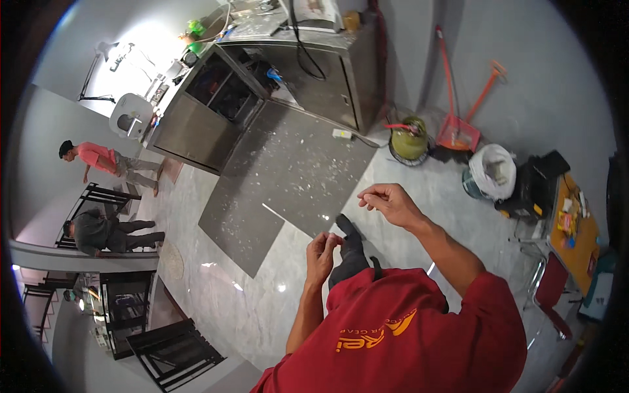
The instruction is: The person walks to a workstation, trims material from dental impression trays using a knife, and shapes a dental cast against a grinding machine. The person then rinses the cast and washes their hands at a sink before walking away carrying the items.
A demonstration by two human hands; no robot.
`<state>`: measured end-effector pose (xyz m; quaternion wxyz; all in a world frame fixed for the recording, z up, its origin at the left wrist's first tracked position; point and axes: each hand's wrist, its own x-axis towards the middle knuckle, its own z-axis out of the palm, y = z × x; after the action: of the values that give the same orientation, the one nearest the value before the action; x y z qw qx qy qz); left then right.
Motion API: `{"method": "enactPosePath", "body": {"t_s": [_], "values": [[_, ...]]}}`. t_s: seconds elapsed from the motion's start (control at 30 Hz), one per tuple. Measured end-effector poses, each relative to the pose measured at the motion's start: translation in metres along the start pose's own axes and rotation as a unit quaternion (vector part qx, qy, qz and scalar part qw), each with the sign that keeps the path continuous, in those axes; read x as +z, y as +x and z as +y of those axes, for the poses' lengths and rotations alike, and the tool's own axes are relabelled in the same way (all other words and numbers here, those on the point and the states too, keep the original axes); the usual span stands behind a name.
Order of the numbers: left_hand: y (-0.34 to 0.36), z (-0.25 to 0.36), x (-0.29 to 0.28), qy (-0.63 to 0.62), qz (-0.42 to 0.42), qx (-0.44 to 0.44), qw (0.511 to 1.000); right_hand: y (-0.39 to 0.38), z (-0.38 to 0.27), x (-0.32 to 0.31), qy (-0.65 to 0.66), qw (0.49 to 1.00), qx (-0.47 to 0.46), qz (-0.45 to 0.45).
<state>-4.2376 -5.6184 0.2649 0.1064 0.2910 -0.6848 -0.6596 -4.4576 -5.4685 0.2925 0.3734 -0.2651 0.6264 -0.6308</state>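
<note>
Fingers (335,240) of the left hand (318,259) are curled in toward the thumb; those of the right hand (398,207), held farther forward, are bent with thumb and forefinger close together. Whether either set pinches something small cannot be told. Both hands are apart from each other, above the pale floor (239,314). Nearest to them lies a dark grey mat (295,173), flat and scattered with pale specks. One dark-clad foot (348,227) is just beside its near edge. Metal cabinets (321,75) border the mat's far side. To the right are a rounded green cylinder (407,145), a red dustpan (457,134), a white-lined bucket (491,173) and an orange worktop (585,263) bearing small items. Far left, well apart from the hands: a person in a pink top (98,156) and a person in dark clothes (99,232).
</note>
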Motion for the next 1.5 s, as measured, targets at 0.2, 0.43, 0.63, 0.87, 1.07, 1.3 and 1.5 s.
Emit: {"method": "enactPosePath", "body": {"t_s": [0.2,0.43,0.63,0.87,1.07,1.3,1.5], "values": [[0.159,0.024,-0.069,0.072,-0.089,-0.042,0.993,0.147,0.007,0.033,0.112,0.985,0.096,0.089],[0.364,0.089,-0.125,0.165,-0.215,0.02,0.962,0.296,0.008,0.021,0.134,0.981,0.11,0.089],[0.52,0.125,-0.145,0.231,-0.238,0.107,0.937,0.464,-0.003,-0.014,0.16,0.971,0.131,0.122],[0.667,0.174,-0.211,0.27,-0.245,0.101,0.926,0.696,-0.064,-0.038,0.135,0.987,0.069,0.059],[0.801,0.185,-0.278,0.214,-0.064,0.074,0.972,0.825,-0.132,-0.037,0.018,0.999,-0.02,0.021],[1.007,0.212,-0.356,0.205,0.026,0.164,0.965,0.9,-0.125,-0.033,-0.016,0.995,0.0,0.099],[1.196,0.258,-0.442,0.311,0.07,0.265,0.91,0.978,-0.108,-0.001,0.052,0.954,0.082,0.283]]}}
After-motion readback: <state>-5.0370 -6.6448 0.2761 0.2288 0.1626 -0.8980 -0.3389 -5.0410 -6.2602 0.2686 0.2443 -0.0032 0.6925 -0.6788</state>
